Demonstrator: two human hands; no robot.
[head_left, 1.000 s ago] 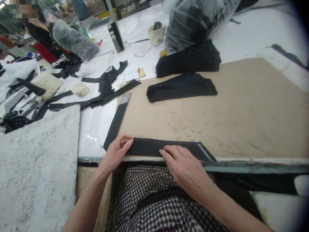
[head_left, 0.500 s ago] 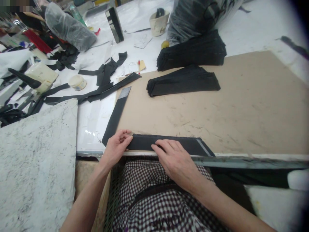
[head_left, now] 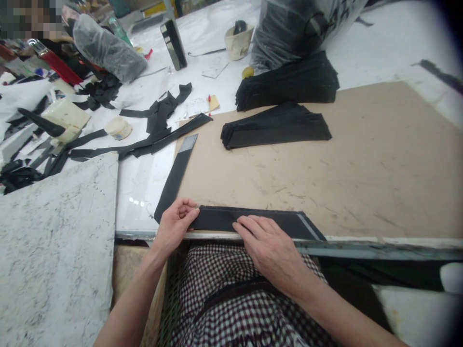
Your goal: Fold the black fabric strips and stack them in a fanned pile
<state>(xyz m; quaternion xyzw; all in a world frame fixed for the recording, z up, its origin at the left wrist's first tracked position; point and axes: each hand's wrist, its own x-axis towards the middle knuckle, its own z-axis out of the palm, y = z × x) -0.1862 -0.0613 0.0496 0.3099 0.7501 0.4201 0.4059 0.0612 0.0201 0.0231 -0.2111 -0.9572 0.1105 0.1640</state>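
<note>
A black fabric strip with a slanted right end and a pale line across it lies along the table's front edge. My left hand is closed at its left end, thumb and index finger pinching the material. Over the strip's middle rests my right hand, fingers stretched out and lying on the surface, thumb side toward the left. Another black strip with a grey patch at its far end slants away beside my left hand; its near end is partly hidden behind that hand.
Two fanned stacks of black strips, a nearer stack and a farther stack, lie on the brown board. Behind are a plastic-wrapped bundle and a cup. Black scraps and a round tub lie left.
My right hand has slid slightly to the right along the strip. My left hand keeps its pinch at the left end. The whole view has shifted a little downward.
</note>
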